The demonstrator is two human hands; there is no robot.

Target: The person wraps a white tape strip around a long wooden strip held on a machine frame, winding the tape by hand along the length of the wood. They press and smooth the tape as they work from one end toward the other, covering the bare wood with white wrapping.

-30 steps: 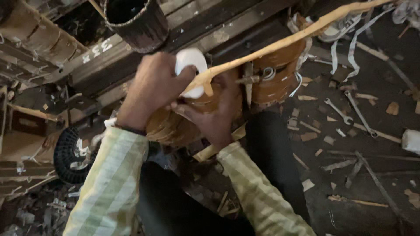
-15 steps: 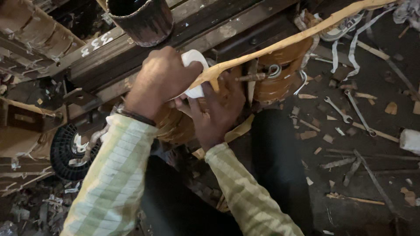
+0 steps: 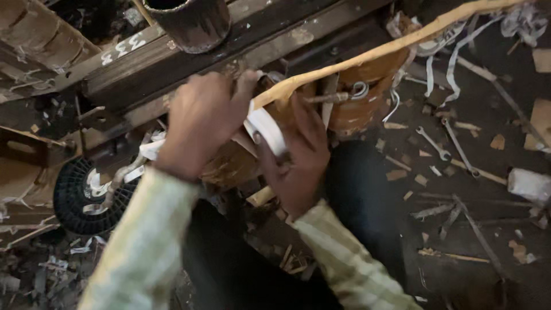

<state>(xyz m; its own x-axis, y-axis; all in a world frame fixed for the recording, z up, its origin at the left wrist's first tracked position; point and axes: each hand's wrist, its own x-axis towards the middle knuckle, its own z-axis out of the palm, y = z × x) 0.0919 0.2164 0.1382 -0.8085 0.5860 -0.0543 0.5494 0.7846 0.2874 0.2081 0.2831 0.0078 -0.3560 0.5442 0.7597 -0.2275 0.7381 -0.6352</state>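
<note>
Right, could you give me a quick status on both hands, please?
Left hand and right hand both grip the white tape strip against the brown coil. Tan strip crosses above. Nothing blocking.

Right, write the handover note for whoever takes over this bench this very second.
Left hand: closed over the top of the brown wrapped coil, at the white tape.
Right hand: gripping the coil's front, thumb on the tape.
A tan paper strip runs from the coil up to the right.
Wrenches lie on the floor to the right, a black spool to the left.
Done: tape partly laid on. Left: cannot tell how much.
</note>
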